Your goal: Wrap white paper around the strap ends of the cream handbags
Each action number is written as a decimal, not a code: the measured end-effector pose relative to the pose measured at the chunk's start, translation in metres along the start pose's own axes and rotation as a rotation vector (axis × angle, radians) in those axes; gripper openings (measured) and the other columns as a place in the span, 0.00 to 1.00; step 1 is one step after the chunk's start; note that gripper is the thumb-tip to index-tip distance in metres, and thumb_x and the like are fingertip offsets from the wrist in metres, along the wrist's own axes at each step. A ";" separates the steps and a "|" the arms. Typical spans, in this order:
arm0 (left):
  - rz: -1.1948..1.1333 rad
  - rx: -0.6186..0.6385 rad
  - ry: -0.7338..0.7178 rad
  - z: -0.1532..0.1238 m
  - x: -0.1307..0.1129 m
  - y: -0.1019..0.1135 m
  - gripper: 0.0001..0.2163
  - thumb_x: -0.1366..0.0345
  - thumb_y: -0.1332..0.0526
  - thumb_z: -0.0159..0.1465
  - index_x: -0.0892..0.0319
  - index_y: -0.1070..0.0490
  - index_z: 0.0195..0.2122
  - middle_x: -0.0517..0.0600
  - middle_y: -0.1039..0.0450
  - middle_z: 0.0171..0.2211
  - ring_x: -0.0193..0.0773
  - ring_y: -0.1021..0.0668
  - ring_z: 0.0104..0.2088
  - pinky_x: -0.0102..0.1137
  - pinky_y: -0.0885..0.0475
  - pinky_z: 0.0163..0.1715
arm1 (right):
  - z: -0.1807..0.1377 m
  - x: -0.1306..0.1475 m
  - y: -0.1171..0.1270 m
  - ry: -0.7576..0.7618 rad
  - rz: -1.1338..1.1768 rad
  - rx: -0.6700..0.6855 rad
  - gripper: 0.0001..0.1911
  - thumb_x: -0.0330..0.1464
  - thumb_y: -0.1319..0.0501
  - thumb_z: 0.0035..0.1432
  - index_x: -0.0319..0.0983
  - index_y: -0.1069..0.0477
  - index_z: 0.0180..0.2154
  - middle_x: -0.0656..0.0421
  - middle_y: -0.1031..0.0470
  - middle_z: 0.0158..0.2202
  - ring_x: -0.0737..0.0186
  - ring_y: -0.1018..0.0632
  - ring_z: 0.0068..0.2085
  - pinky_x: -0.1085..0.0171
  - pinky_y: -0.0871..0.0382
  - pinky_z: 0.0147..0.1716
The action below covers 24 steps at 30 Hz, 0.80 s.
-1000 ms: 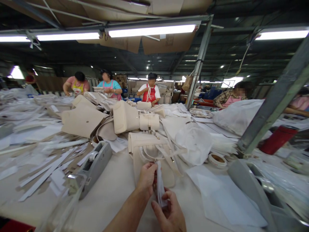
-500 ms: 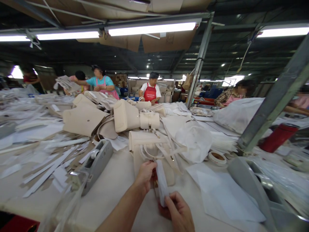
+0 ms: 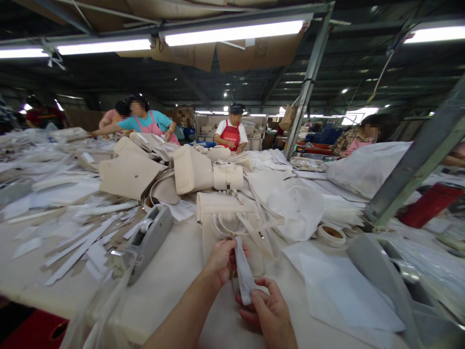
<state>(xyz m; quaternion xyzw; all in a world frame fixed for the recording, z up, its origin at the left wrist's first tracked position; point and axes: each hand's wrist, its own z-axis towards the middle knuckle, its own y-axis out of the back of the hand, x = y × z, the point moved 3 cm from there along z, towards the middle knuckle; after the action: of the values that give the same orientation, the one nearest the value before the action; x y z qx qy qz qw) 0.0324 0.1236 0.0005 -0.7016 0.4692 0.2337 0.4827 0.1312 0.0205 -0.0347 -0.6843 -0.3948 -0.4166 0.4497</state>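
1. Pinching white strip (image 3: 244, 271): left hand (image 3: 221, 257) at upper end, right hand (image 3: 269, 310) at lower end.
2. Held over table (image 3: 174, 276), just in front of cream bag (image 3: 227, 223).
3. Tape dispenser (image 3: 147, 242) to left.

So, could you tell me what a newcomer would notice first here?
Probably the two hands at the bottom centre: the left hand and right hand hold a white strip between them over a cream bag. Behind it lies a heap of cream bags, and a grey tape dispenser sits to the left.
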 end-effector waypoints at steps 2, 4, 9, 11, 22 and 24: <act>-0.002 -0.010 -0.001 0.001 0.002 0.000 0.02 0.68 0.39 0.57 0.60 0.30 0.31 0.50 0.22 0.26 0.36 0.21 0.24 0.27 0.30 0.22 | -0.001 -0.001 -0.001 -0.018 -0.034 0.001 0.22 0.47 0.36 0.49 0.43 0.37 0.41 0.61 0.22 0.24 0.52 0.18 0.30 0.61 0.25 0.25; 0.002 -0.018 -0.012 0.001 0.003 0.000 0.03 0.67 0.39 0.58 0.60 0.30 0.30 0.50 0.23 0.24 0.35 0.22 0.23 0.27 0.31 0.22 | 0.001 -0.004 0.000 0.019 -0.117 -0.009 0.22 0.48 0.39 0.51 0.43 0.37 0.44 0.60 0.22 0.24 0.53 0.19 0.28 0.61 0.26 0.23; 0.009 -0.007 -0.072 -0.001 0.004 0.003 0.07 0.63 0.33 0.54 0.60 0.30 0.27 0.47 0.27 0.19 0.34 0.26 0.20 0.27 0.35 0.21 | -0.001 0.008 0.005 0.573 -0.460 -0.206 0.14 0.44 0.36 0.52 0.45 0.27 0.39 0.51 0.21 0.41 0.47 0.21 0.43 0.55 0.26 0.40; -0.001 -0.005 -0.085 0.000 0.005 0.003 0.10 0.62 0.31 0.50 0.60 0.30 0.25 0.44 0.31 0.17 0.32 0.29 0.19 0.26 0.38 0.20 | -0.004 0.016 -0.001 0.750 -0.533 -0.167 0.09 0.41 0.39 0.56 0.46 0.23 0.37 0.50 0.21 0.39 0.47 0.22 0.44 0.53 0.28 0.45; -0.018 -0.012 -0.136 -0.004 0.000 0.007 0.20 0.54 0.25 0.36 0.60 0.32 0.20 0.42 0.33 0.17 0.28 0.33 0.19 0.25 0.41 0.21 | 0.037 0.047 -0.034 0.709 -0.545 0.023 0.17 0.38 0.46 0.61 0.42 0.23 0.46 0.51 0.21 0.47 0.52 0.22 0.48 0.53 0.28 0.50; -0.012 -0.014 -0.147 -0.006 0.000 0.008 0.21 0.54 0.25 0.36 0.60 0.31 0.21 0.42 0.33 0.17 0.27 0.35 0.18 0.25 0.43 0.20 | 0.041 0.050 -0.033 0.724 -0.564 0.010 0.16 0.37 0.46 0.61 0.42 0.23 0.44 0.51 0.21 0.47 0.50 0.23 0.49 0.51 0.30 0.51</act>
<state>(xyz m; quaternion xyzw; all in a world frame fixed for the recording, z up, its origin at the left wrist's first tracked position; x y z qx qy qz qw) 0.0247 0.1177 -0.0009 -0.6885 0.4266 0.2851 0.5125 0.1265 0.0767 0.0112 -0.3583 -0.3850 -0.7331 0.4313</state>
